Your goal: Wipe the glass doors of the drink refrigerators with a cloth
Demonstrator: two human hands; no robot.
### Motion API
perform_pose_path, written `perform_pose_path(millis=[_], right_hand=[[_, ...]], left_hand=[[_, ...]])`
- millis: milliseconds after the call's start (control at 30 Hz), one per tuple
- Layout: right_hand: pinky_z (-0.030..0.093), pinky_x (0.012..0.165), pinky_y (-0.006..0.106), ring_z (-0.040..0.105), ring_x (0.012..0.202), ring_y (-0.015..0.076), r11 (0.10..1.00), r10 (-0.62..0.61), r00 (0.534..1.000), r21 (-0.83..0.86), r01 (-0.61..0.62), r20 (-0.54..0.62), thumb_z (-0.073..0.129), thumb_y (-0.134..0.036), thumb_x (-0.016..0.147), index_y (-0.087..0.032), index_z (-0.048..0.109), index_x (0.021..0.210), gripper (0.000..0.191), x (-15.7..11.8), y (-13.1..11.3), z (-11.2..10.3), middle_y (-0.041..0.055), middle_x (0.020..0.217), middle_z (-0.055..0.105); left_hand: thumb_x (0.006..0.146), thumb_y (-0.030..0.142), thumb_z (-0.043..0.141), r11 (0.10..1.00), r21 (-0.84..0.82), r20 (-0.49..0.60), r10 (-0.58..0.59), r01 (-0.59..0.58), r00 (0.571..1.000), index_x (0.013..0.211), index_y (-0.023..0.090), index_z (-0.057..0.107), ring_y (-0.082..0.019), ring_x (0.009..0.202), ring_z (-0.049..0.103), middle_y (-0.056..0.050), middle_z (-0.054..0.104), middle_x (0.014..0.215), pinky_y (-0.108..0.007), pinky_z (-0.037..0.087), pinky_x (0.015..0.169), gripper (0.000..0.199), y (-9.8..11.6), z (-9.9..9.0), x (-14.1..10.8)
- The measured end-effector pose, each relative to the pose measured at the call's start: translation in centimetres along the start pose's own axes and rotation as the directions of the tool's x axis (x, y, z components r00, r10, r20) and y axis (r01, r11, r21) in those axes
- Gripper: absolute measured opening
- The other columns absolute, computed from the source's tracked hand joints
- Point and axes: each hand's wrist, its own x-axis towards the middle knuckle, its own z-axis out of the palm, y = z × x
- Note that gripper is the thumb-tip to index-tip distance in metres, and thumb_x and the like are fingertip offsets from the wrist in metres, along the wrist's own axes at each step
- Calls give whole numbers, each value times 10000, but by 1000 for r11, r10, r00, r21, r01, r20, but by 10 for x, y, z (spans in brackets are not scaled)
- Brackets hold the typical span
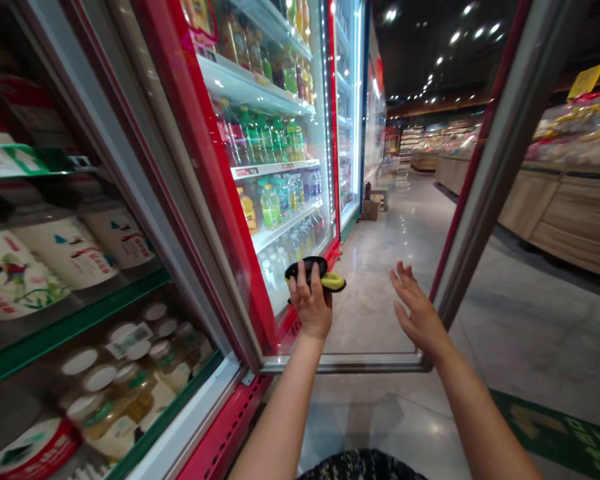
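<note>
My left hand (311,303) is closed around a black-and-yellow pad (334,282), with its rounded black part under my fingers and a soft yellow part sticking out to the right. It is held in front of the glass door (370,327) of a drinks fridge, which stands swung open. Whether the pad presses on the glass I cannot tell. My right hand (416,308) is open, fingers stretched out and holding nothing. It is beside the door's right metal frame (473,220), and its contact with the glass is unclear.
Left of me, the open fridge holds large white-labelled bottles (70,247) above lidded jars (125,373) behind green shelf edges. Beyond the glass, a red-framed fridge (260,313) holds several rows of bottles. A wood-panelled display counter (560,207) lines the right, and boxes (373,208) sit farther along the aisle.
</note>
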Motion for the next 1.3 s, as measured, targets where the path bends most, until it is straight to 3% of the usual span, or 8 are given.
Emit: perform_pose_path(millis=[133, 233, 433, 533, 733, 933, 1200, 1300], right_hand=[[248, 1233, 534, 188, 1536, 228, 1000, -12, 999, -2, 12, -34, 419, -48, 914, -354, 226, 1597, 773, -5, 1, 1, 31, 1675, 209], [316, 1222, 495, 273, 1511, 212, 999, -26, 998, -47, 23, -61, 394, 0, 895, -339, 287, 1583, 774, -20, 8, 2, 38, 1632, 332], [345, 1209, 499, 299, 1496, 196, 995, 13, 997, -95, -21, -81, 336, 65, 872, -351, 268, 1583, 827, -46, 24, 6, 42, 1607, 375], [339, 1207, 511, 248, 1508, 204, 995, 9, 1000, -100, -11, -21, 324, 79, 855, -370, 217, 1587, 866, -46, 27, 5, 32, 1630, 315], [366, 1204, 482, 269, 1507, 203, 992, -1, 999, -126, 7, 47, 328, 96, 803, -362, 200, 1592, 921, -50, 32, -12, 19, 1631, 316], [361, 1202, 534, 241, 1522, 225, 977, 63, 990, -212, -36, 125, 336, 113, 754, -329, 199, 1602, 965, -68, 49, -19, 54, 1625, 343], [378, 1191, 551, 222, 1529, 242, 978, 68, 993, -203, -47, 97, 331, 118, 756, -313, 223, 1601, 954, -66, 52, -18, 65, 1627, 343], [434, 1166, 497, 325, 1494, 225, 983, 76, 996, -162, -82, -44, 342, 89, 808, -286, 301, 1582, 861, -68, 57, -20, 93, 1583, 420]], left_hand=[[917, 133, 584, 874, -101, 141, 485, -475, 863, 1393, 371, 573, -181, 1340, 542, -15, 638, 1398, -363, 298, 1228, 532, -3, 10, -51], [926, 101, 557, 774, -169, 132, 631, -610, 764, 1344, 402, 607, -126, 1266, 597, 34, 682, 1333, -299, 311, 1212, 517, -11, 10, -70], [914, 218, 632, 982, -9, 63, 190, -190, 980, 1483, 300, 494, -297, 1404, 472, -98, 509, 1526, -486, 298, 1225, 591, 33, 10, -7], [923, 186, 604, 954, -83, 91, 295, -288, 951, 1492, 335, 474, -265, 1407, 479, -65, 540, 1503, -465, 277, 1242, 603, 45, 17, -16], [939, 62, 491, 733, -235, 56, 666, -639, 744, 1403, 367, 564, -124, 1293, 590, 31, 662, 1368, -299, 317, 1220, 561, 29, 30, -73], [915, 157, 605, 945, -106, 74, 317, -308, 946, 1490, 341, 476, -262, 1404, 490, -68, 560, 1481, -469, 279, 1247, 617, 60, 36, -30], [958, 89, 483, 740, -242, 71, 658, -627, 749, 1449, 372, 513, -156, 1337, 556, 34, 641, 1396, -347, 324, 1229, 568, 52, 46, -68], [941, 77, 506, 791, -226, 50, 592, -568, 804, 1433, 363, 540, -187, 1348, 548, -5, 648, 1386, -373, 320, 1234, 570, 63, 43, -49]])
